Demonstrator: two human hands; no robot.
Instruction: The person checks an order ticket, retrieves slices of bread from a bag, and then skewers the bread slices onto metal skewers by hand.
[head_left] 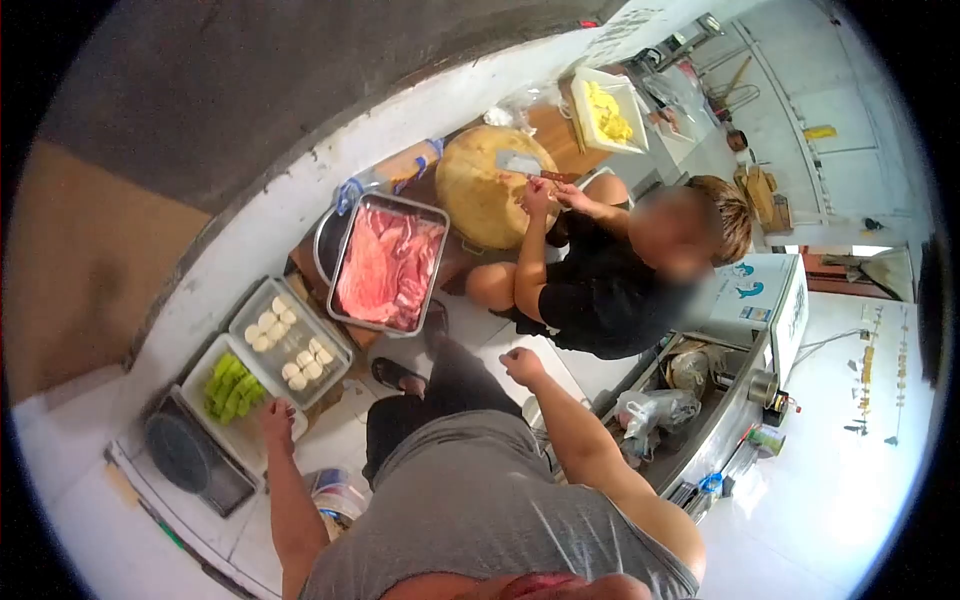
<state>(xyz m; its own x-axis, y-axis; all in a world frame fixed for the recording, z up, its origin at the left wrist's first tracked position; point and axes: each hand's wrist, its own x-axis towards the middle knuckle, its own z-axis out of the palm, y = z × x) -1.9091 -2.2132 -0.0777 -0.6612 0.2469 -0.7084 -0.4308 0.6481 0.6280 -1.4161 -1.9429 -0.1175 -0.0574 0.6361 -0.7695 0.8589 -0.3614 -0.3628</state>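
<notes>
My left hand (277,420) is at the right edge of a white tray (250,452) holding green vegetable pieces (234,388). Its fingers look loosely apart with nothing visible in them, though they are small in view. Beyond that tray sits a clear tray (322,328) with round, pale pieces (270,322) in two groups. My right hand (521,367) hangs in the air over the floor, fingers curled in, holding nothing I can see. Ahead of me, a metal tray (388,326) carries slabs of raw red meat (385,265).
A co-worker (600,300) crouches at the right, both hands by a cleaver (525,163) on a round wooden chopping block (470,190). A white bin (620,90) holds yellow food. A metal counter (700,430) with plastic bags runs along the right. A bucket (338,495) stands near my left arm.
</notes>
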